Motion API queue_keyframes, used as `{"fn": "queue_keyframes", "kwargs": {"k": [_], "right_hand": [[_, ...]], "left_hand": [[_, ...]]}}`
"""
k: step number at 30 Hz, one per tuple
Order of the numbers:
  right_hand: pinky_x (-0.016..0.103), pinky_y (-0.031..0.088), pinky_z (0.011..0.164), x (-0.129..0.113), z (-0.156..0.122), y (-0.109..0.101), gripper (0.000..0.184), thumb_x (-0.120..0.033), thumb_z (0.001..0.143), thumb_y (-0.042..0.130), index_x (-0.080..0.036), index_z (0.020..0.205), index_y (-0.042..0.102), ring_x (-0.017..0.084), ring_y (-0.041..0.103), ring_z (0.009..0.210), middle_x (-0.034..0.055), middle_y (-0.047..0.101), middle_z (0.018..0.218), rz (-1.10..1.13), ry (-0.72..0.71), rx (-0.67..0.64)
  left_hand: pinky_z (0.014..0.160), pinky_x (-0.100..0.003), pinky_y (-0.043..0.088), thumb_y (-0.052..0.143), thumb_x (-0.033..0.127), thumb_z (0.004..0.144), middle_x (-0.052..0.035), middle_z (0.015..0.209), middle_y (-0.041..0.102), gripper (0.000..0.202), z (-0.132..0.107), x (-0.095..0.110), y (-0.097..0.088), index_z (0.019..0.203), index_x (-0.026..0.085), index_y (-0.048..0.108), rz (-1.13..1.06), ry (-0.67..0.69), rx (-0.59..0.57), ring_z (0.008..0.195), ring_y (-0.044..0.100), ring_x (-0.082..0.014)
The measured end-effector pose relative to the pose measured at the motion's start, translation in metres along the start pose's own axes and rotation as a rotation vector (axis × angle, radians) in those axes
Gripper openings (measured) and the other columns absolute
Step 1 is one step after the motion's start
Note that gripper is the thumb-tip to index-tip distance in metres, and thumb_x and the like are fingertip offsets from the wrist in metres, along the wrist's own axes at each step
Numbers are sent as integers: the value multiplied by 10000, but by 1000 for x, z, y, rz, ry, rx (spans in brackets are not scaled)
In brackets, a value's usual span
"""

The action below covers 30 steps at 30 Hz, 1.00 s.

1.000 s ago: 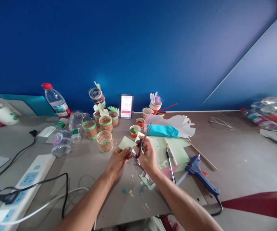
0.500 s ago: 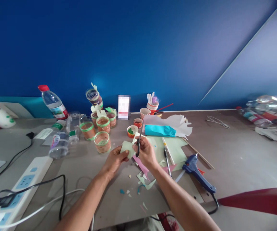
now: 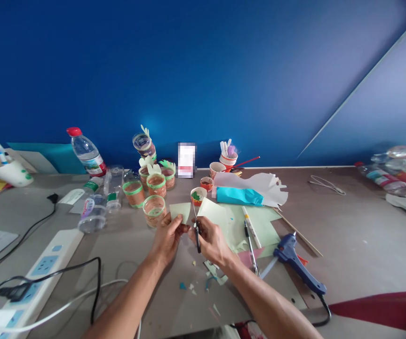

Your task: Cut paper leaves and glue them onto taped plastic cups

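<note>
My left hand (image 3: 169,235) pinches a small pale green piece of paper (image 3: 180,212) between thumb and fingers. My right hand (image 3: 211,240) is closed round a pair of scissors (image 3: 197,230), its blades pointing up and away, just right of the paper and apart from it. Behind my right hand lies a larger pale green sheet (image 3: 215,212). To the left stand several clear cups with brown and green bands, the nearest cup (image 3: 154,210) close to my left hand. A small paper cup (image 3: 198,195) with green inside sits beyond the scissors.
A blue glue gun (image 3: 299,263), a marker (image 3: 251,228) and a black pen (image 3: 251,247) lie to the right. Blue crepe paper (image 3: 240,196) rests behind them. Paper scraps (image 3: 192,287) dot the near table. At left are a power strip (image 3: 43,273) and plastic bottles (image 3: 91,155).
My hands have moved apart slightly. The small green paper is turned upright, and the scissors now stand clear of it with blades upward. The view has shifted slightly left.
</note>
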State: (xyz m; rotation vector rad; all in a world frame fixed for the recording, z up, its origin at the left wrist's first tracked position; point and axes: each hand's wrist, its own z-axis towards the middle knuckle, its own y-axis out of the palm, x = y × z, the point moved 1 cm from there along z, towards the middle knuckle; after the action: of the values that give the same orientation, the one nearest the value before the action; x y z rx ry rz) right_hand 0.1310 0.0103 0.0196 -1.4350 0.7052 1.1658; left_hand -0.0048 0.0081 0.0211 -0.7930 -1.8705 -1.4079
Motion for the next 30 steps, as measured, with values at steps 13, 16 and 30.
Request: {"fn": "queue_keyframes", "kwargs": {"k": [13, 16, 30], "right_hand": [[223, 340, 547, -14, -6, 3, 189, -306, 787, 559, -170, 909, 603, 113, 450, 568, -13, 564, 659, -200, 28, -57], [219, 340, 547, -13, -6, 4, 191, -298, 788, 561, -176, 925, 612, 115, 463, 570, -13, 578, 662, -212, 34, -51], [209, 353, 551, -5, -6, 9, 188, -214, 782, 542, -188, 954, 613, 124, 507, 582, 0, 624, 696, -221, 7, -39]], "left_hand": [[566, -257, 467, 785, 376, 627, 52, 522, 581, 282, 2, -6, -3, 708, 187, 592, 84, 60, 81, 485, 540, -117], [557, -247, 461, 790, 380, 614, 46, 519, 586, 296, 1, -6, -2, 703, 181, 589, 93, 54, 102, 485, 536, -113], [509, -225, 436, 791, 360, 588, 36, 555, 594, 314, -1, -6, 1, 720, 162, 584, 101, 33, 121, 484, 547, -104]]}}
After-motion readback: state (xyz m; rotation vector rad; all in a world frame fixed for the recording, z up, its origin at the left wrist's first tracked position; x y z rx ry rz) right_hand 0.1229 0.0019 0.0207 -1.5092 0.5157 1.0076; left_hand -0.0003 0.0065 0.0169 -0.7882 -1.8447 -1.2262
